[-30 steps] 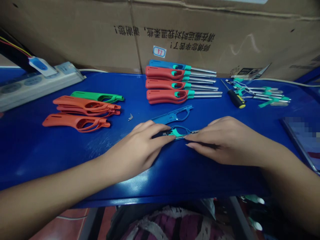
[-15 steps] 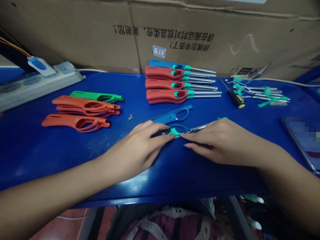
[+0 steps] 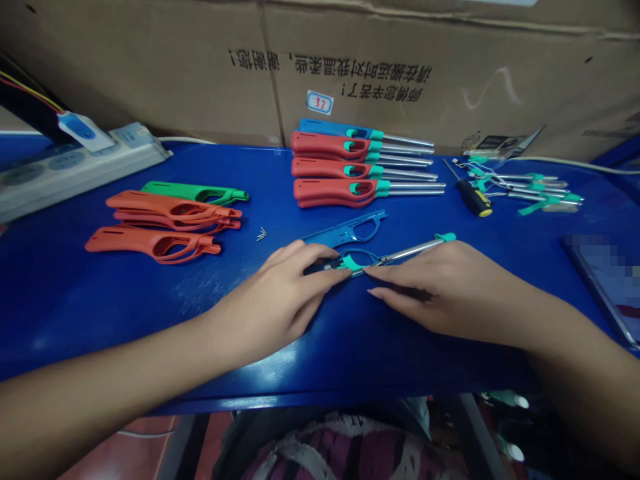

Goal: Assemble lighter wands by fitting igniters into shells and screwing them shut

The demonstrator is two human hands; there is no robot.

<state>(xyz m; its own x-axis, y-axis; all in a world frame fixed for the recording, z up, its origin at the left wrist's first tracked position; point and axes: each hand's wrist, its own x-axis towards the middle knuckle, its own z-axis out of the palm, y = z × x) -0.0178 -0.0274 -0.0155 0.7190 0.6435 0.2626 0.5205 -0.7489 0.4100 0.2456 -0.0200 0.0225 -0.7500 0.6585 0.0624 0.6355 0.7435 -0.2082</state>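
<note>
A half-built blue gas lighter (image 3: 370, 254) lies on the table under my hands, with a teal trigger (image 3: 353, 263) and a metal tube (image 3: 410, 251) slanting up to a teal tip (image 3: 446, 237). My left hand (image 3: 285, 287) is closed around its handle end, thumb and index finger on either side; the palm hides most of the handle. The index fingertip of my right hand (image 3: 450, 287) presses where tube and shell meet, the thumb a little below; its other fingers are mostly hidden. Just behind lies the other blue shell half (image 3: 335, 233).
Finished lighters (image 3: 335, 190) are stacked at the back. Orange shells (image 3: 130, 238) and a green shell (image 3: 173, 190) lie left, near small screws (image 3: 261, 234). A screwdriver (image 3: 474, 197), tube assemblies (image 3: 540, 193) and a phone-like device (image 3: 605, 287) are right; a power strip (image 3: 135, 153) stands back left.
My right hand has shifted slightly right and down, uncovering more of the metal tube and its teal tip. The left hand keeps its grip on the lighter.
</note>
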